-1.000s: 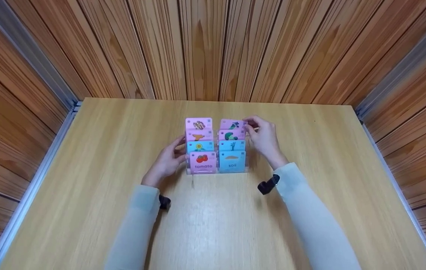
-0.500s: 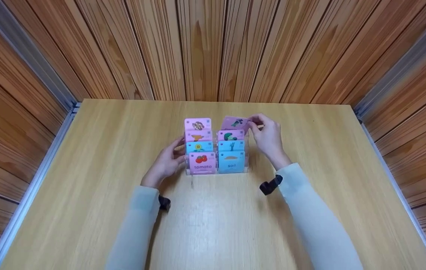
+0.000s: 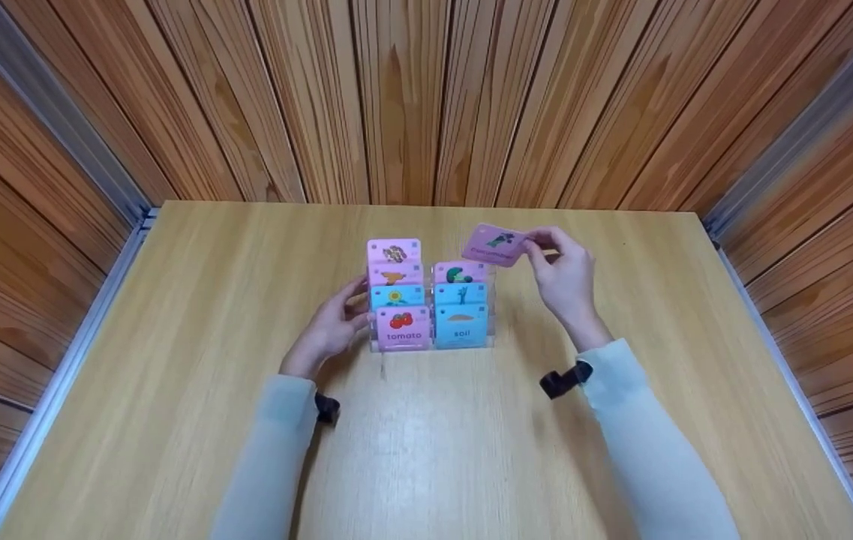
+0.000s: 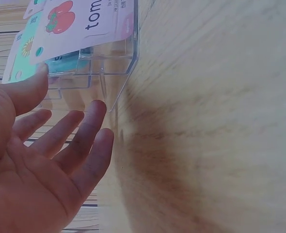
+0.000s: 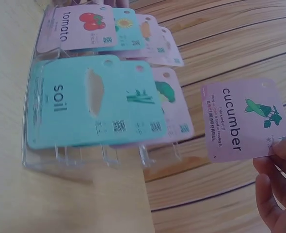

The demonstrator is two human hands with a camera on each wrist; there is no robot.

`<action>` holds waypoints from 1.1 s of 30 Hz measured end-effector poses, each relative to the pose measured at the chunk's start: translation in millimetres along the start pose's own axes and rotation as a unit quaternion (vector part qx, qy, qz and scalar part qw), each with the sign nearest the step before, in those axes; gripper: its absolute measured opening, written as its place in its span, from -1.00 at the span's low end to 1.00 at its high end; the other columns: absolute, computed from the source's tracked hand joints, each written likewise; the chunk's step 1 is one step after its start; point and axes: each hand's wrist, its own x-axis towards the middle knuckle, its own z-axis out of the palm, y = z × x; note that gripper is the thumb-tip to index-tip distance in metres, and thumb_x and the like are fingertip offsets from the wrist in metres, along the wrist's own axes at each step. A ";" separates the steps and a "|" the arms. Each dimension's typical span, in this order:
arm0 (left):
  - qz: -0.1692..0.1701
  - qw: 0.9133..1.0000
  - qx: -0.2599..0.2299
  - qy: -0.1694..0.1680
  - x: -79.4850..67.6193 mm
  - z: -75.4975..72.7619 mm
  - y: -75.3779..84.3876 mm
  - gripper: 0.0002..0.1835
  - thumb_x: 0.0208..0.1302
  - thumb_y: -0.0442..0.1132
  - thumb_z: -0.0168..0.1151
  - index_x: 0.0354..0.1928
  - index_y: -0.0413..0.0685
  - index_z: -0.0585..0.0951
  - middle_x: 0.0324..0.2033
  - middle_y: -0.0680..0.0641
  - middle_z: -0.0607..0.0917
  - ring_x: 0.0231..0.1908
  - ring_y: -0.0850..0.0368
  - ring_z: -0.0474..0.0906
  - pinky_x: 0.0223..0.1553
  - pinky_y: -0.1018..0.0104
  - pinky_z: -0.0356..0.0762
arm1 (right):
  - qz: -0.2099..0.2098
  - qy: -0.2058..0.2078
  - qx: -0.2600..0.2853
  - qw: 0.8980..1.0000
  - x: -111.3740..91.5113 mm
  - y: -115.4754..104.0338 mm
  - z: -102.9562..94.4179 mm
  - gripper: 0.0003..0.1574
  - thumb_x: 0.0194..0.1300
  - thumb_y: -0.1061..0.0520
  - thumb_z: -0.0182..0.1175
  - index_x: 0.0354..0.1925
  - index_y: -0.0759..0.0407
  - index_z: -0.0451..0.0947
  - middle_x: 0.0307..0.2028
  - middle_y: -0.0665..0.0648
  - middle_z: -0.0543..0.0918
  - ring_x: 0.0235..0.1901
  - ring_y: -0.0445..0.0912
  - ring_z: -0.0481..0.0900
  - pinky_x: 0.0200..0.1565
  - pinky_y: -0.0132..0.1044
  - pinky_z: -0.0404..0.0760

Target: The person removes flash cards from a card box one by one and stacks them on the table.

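Observation:
A clear plastic card stand [image 3: 491,341] holds picture cards in two stepped columns. Between thumb and fingers, my right hand [image 3: 565,277] pinches the pink cucumber card [image 5: 242,121] by its edge, tilted and raised at the stand's back right. My left hand [image 3: 332,326] is at the stand's left side. In the left wrist view its fingers [image 4: 92,128] are loosely extended, with the thumb up by the card edges. At the front stand the pink tomato card [image 3: 403,328] and the blue soil card [image 3: 461,327]. Behind soil rise a blue card [image 3: 461,294] and a pink card [image 3: 460,273].
Behind the tomato card are a sunflower card [image 3: 396,297], a pink card with an orange picture [image 3: 394,275] and another pink card [image 3: 394,251]. The wooden table [image 3: 426,450] meets plank-patterned walls [image 3: 403,97] at the back and sides.
My right hand has drawn the cucumber card up out of the stand's back right slot and moved it rightward. The left hand has stayed at the stand's left side.

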 end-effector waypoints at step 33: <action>0.014 1.000 0.026 -0.005 -0.1 -1.0 -1.9 -0.22 0.42 -0.24 0.22 0.52 0.53 0.13 0.45 0.15 0.26 0.34 0.06 0.34 0.35 0.07 0.28 | 0.069 -0.037 -0.088 0.993 -92.0 77.4 -66.5 -0.80 0.29 0.32 0.31 -0.09 0.28 0.66 -0.26 0.16 0.73 -0.30 -0.09 0.63 -0.29 -0.58 0.53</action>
